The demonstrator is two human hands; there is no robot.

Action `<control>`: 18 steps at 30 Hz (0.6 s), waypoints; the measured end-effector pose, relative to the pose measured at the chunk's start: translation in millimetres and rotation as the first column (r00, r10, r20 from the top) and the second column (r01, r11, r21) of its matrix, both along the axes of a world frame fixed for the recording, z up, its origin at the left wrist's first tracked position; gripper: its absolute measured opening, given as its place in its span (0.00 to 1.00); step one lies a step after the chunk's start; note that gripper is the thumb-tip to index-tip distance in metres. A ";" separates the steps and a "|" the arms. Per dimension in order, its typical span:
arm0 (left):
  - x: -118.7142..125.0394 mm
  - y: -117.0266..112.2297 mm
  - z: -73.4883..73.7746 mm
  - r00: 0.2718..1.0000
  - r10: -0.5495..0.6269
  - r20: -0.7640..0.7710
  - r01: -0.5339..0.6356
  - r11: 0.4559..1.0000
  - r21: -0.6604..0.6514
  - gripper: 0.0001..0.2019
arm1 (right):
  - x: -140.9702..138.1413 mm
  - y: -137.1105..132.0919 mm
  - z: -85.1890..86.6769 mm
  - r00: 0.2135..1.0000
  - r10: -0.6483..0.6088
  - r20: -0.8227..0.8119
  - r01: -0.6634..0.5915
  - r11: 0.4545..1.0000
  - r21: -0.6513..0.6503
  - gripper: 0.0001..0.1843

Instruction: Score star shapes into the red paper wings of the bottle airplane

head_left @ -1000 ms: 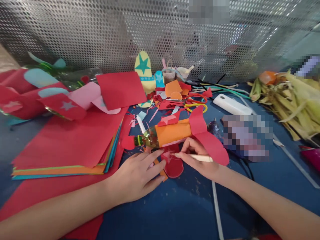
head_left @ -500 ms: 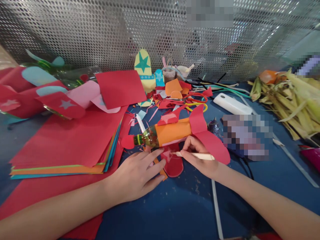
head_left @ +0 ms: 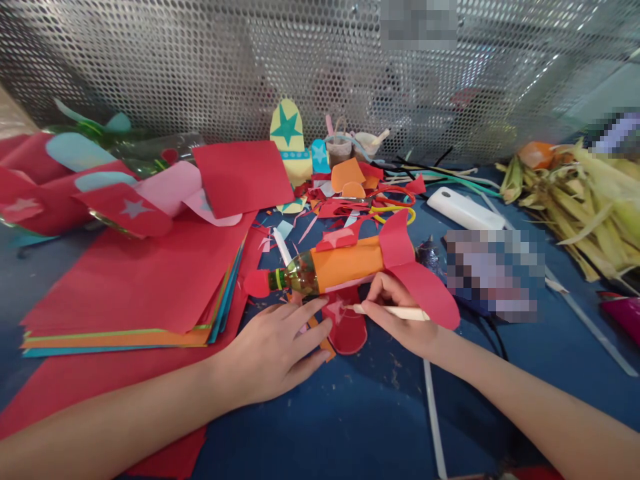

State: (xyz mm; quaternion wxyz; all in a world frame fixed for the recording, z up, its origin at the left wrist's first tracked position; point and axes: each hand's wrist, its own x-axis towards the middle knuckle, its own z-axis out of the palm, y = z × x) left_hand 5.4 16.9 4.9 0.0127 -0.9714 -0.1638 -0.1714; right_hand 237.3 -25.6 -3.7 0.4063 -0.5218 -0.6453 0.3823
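A green plastic bottle (head_left: 302,273) lies on its side, wrapped in orange paper (head_left: 353,263), with red paper fins (head_left: 430,291) at its base end and a red piece over its cap. From its near side a rounded red paper flap (head_left: 351,337) sticks out, bearing a pink star (head_left: 337,309). My right hand (head_left: 395,317) pinches a slim cream-coloured pen (head_left: 407,312), its tip at the star. Flat beside the flap rests my left hand (head_left: 280,350), fingers spread, fingertips at the flap's left edge and over an orange paper strip (head_left: 327,350).
Left, a stack of coloured paper (head_left: 130,287) reaches close to my left arm. Behind the bottle lie paper scraps, scissors (head_left: 393,200) and a white marker (head_left: 282,247). A white device (head_left: 465,209) and corn husks (head_left: 570,200) lie right. A perforated metal panel (head_left: 200,73) stands behind.
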 end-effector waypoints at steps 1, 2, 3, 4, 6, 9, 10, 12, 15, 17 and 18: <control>0.2 0.1 0.0 1.000 -0.001 -0.001 0.001 1.000 -0.002 0.17 | 0.3 0.2 -0.3 1.000 0.007 -0.006 -0.007 1.000 0.005 0.10; 0.3 0.2 0.0 1.000 -0.001 -0.001 0.001 1.000 -0.005 0.17 | 0.7 0.4 -0.5 1.000 0.017 -0.005 -0.017 1.000 0.009 0.10; 0.2 0.3 -0.2 1.000 -0.002 0.003 0.002 1.000 -0.009 0.17 | 1.0 0.5 -0.6 1.000 0.024 0.000 -0.024 1.000 0.011 0.10; 0.0 0.3 -0.5 1.000 -0.004 0.010 0.004 1.000 -0.011 0.17 | 1.3 0.4 -0.3 1.000 0.023 0.003 -0.023 1.000 0.012 0.10; -1.5 -0.1 -1.9 1.000 -0.004 0.030 0.004 1.000 -0.013 0.17 | 1.6 -0.9 1.8 1.000 0.012 0.001 -0.012 1.000 0.007 0.10; -5.0 -1.5 -5.3 0.999 0.012 0.041 -0.011 1.000 -0.006 0.17 | 0.4 -6.4 8.2 1.000 -0.004 -0.027 0.005 1.000 0.027 0.08; -5.9 -1.7 -6.3 0.998 0.027 0.053 -0.027 1.000 0.005 0.17 | -0.5 -8.6 10.7 0.999 -0.024 -0.038 0.026 0.997 0.075 0.07; -6.5 -0.6 -7.4 0.990 0.031 0.137 -0.037 0.998 0.045 0.16 | -2.9 -12.1 15.4 0.999 -0.009 0.037 0.002 0.983 0.186 0.03; -6.8 4.6 -8.8 0.968 -0.017 0.249 -0.013 0.993 0.117 0.16 | -6.7 -12.8 20.5 0.958 0.124 0.260 -0.234 0.863 0.448 0.03; -12.4 8.2 -18.0 0.968 -0.054 0.246 0.017 0.989 0.148 0.18 | -8.5 -11.2 22.2 0.923 0.187 0.337 -0.354 0.757 0.550 0.07; -18.6 9.3 -28.2 0.962 -0.048 0.267 0.008 0.989 0.147 0.20 | -8.9 -10.4 22.6 0.916 0.172 0.363 -0.366 0.728 0.579 0.08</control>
